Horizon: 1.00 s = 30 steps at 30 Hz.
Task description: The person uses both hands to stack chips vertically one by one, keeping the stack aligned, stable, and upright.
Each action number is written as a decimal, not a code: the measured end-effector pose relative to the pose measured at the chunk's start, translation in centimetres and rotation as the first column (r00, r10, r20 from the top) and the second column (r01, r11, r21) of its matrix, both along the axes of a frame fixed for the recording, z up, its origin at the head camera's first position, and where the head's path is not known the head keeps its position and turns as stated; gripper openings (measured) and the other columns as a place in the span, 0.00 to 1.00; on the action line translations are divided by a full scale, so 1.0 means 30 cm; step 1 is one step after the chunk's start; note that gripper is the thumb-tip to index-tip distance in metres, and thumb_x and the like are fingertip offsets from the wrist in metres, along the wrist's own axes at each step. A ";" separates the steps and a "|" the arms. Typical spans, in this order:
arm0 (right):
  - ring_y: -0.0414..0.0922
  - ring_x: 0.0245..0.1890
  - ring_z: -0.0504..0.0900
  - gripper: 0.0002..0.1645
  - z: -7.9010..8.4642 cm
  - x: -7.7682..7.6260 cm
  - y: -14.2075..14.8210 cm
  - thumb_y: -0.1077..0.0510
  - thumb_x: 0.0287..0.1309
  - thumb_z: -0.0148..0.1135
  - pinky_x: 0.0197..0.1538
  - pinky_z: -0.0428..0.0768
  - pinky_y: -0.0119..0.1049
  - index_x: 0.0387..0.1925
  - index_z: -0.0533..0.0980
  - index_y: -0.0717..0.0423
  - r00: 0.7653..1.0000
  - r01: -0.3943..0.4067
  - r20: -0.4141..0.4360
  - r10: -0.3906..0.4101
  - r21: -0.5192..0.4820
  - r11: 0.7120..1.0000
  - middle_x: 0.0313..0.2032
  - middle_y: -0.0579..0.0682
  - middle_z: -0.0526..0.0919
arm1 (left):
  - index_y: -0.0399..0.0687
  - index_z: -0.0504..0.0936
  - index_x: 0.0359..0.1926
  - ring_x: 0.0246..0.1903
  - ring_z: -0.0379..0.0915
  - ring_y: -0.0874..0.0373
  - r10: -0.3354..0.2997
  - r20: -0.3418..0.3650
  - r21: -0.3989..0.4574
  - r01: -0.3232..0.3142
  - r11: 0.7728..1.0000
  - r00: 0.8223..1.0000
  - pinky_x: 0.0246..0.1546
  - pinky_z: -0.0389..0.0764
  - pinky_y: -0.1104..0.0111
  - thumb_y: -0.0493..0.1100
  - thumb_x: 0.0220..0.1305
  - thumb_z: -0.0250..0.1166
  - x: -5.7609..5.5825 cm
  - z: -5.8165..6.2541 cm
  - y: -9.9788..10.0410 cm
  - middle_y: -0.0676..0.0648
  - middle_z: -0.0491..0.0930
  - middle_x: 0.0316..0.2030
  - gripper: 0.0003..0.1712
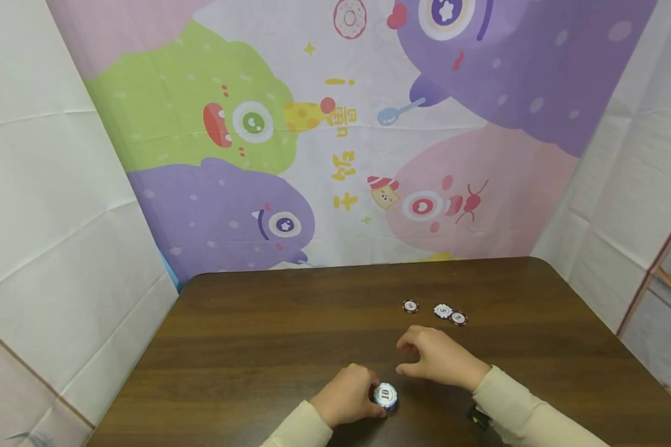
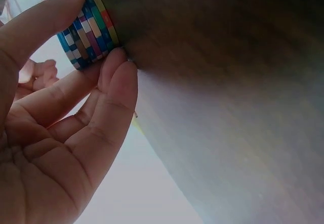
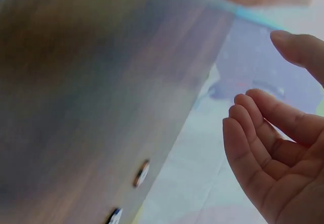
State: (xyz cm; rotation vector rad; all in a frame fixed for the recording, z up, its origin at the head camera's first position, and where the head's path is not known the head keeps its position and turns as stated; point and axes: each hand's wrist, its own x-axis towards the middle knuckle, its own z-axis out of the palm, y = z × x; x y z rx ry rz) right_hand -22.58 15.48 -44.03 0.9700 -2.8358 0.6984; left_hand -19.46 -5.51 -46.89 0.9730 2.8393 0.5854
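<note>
From my remote post, I view two bare hands above a brown worktop [image 1: 246,335]. The left hand [image 1: 346,395] pinches a stack of poker chips [image 1: 386,394] between its thumb and fingers; the stack sits at its fingertips, just right of the palm, its top face marked "10". In the left wrist view I see the chips' edges banded in blue, white, green, red and yellow. The right hand [image 1: 442,358] hovers ahead and to the right of the stack, its fingers loosely bent and its thumb standing apart from them. Beyond the right hand lie a dark-rimmed chip [image 1: 410,306], a white chip [image 1: 443,311] and a second dark-rimmed chip [image 1: 458,318]; the last two meet, though I cannot tell whether they overlap. Pale sleeves [image 1: 511,397] cover both forearms. A cartoon-printed cloth [image 1: 341,239] hangs past both hands, beyond the worktop's far edge.
</note>
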 end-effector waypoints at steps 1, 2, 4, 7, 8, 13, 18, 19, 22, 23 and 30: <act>0.40 0.34 0.77 0.21 0.001 -0.010 0.009 0.46 0.43 0.70 0.36 0.75 0.32 0.37 0.79 0.54 1.000 0.020 -0.009 -0.020 -0.010 1.000 0.34 0.44 0.78 | 0.49 0.79 0.21 0.17 0.62 0.72 0.002 0.003 0.000 -0.002 1.000 1.000 0.19 0.65 0.78 0.48 0.37 0.76 0.000 0.000 0.000 0.61 0.73 0.18 0.14; 0.41 0.34 0.77 0.21 0.003 -0.020 0.018 0.46 0.43 0.70 0.36 0.75 0.33 0.37 0.78 0.54 0.999 0.039 -0.012 -0.039 -0.022 0.999 0.34 0.44 0.79 | 0.49 0.79 0.21 0.17 0.62 0.72 0.003 0.007 0.002 -0.003 1.000 1.000 0.19 0.65 0.78 0.48 0.37 0.76 0.000 0.000 0.000 0.60 0.73 0.18 0.14; 0.40 0.34 0.77 0.21 0.005 -0.041 0.039 0.47 0.43 0.70 0.36 0.75 0.33 0.37 0.78 0.54 0.996 0.084 -0.017 -0.085 -0.037 0.996 0.35 0.44 0.79 | 0.49 0.80 0.22 0.17 0.62 0.72 0.003 0.014 0.008 -0.003 1.000 1.000 0.19 0.65 0.78 0.48 0.37 0.76 0.001 0.000 -0.001 0.60 0.73 0.18 0.14; 0.41 0.34 0.77 0.21 0.008 -0.069 0.072 0.48 0.43 0.70 0.37 0.76 0.35 0.38 0.78 0.54 0.988 0.155 0.001 -0.155 -0.058 0.986 0.35 0.45 0.79 | 0.48 0.80 0.22 0.17 0.62 0.71 0.003 0.025 0.018 -0.004 1.000 1.000 0.19 0.65 0.78 0.47 0.37 0.76 0.002 0.001 -0.001 0.60 0.73 0.18 0.13; 0.41 0.35 0.78 0.21 0.007 -0.078 0.084 0.48 0.44 0.70 0.38 0.76 0.37 0.39 0.78 0.55 0.985 0.173 0.005 -0.173 -0.060 0.983 0.35 0.46 0.79 | 0.48 0.80 0.22 0.17 0.62 0.71 0.003 0.024 0.020 -0.003 1.000 1.000 0.19 0.65 0.78 0.47 0.37 0.76 0.003 0.001 -0.001 0.61 0.73 0.17 0.13; 0.43 0.34 0.77 0.23 -0.006 -0.123 0.148 0.49 0.44 0.69 0.38 0.76 0.40 0.40 0.78 0.58 0.968 0.251 -0.021 -0.252 -0.047 0.967 0.36 0.48 0.79 | 0.49 0.79 0.21 0.17 0.61 0.71 0.003 0.003 0.018 -0.003 1.000 1.000 0.19 0.64 0.78 0.48 0.36 0.76 0.006 0.004 -0.003 0.61 0.72 0.17 0.14; 0.45 0.33 0.78 0.24 -0.025 -0.169 0.209 0.50 0.44 0.69 0.37 0.75 0.41 0.39 0.78 0.63 0.956 0.286 -0.051 -0.287 -0.027 0.958 0.35 0.52 0.79 | 0.50 0.79 0.21 0.17 0.61 0.71 -0.001 -0.011 0.017 0.001 1.000 1.000 0.19 0.64 0.78 0.48 0.36 0.76 0.005 0.004 -0.004 0.61 0.72 0.17 0.14; 0.45 0.33 0.78 0.25 -0.030 -0.179 0.221 0.50 0.44 0.69 0.37 0.75 0.42 0.40 0.78 0.64 0.954 0.294 -0.049 -0.295 -0.020 0.956 0.35 0.53 0.79 | 0.50 0.79 0.21 0.17 0.61 0.71 -0.001 -0.011 0.018 0.001 1.000 1.000 0.19 0.64 0.78 0.48 0.36 0.76 0.005 0.003 -0.004 0.61 0.72 0.17 0.14; 0.47 0.34 0.78 0.27 -0.042 -0.204 0.252 0.50 0.44 0.69 0.38 0.75 0.45 0.41 0.78 0.67 0.948 0.316 -0.035 -0.316 0.001 0.949 0.37 0.57 0.80 | 0.50 0.79 0.21 0.17 0.61 0.71 -0.003 -0.016 0.014 0.004 1.000 1.000 0.20 0.64 0.78 0.48 0.36 0.76 0.003 0.000 -0.004 0.61 0.72 0.17 0.14; 0.48 0.35 0.78 0.27 -0.047 -0.212 0.260 0.50 0.44 0.69 0.39 0.75 0.45 0.41 0.77 0.67 0.945 0.326 -0.029 -0.326 0.011 0.945 0.37 0.57 0.80 | 0.50 0.79 0.21 0.17 0.61 0.71 -0.003 -0.016 0.014 0.003 1.000 1.000 0.20 0.64 0.78 0.48 0.35 0.76 0.002 -0.002 -0.004 0.61 0.72 0.17 0.14; 0.53 0.37 0.78 0.27 -0.069 -0.252 0.304 0.51 0.44 0.67 0.42 0.74 0.50 0.41 0.77 0.69 0.929 0.364 0.053 -0.367 0.049 0.930 0.38 0.61 0.80 | 0.49 0.80 0.22 0.18 0.62 0.71 -0.001 -0.004 0.013 0.001 1.000 1.000 0.20 0.65 0.78 0.48 0.36 0.76 0.000 -0.006 -0.002 0.60 0.74 0.19 0.14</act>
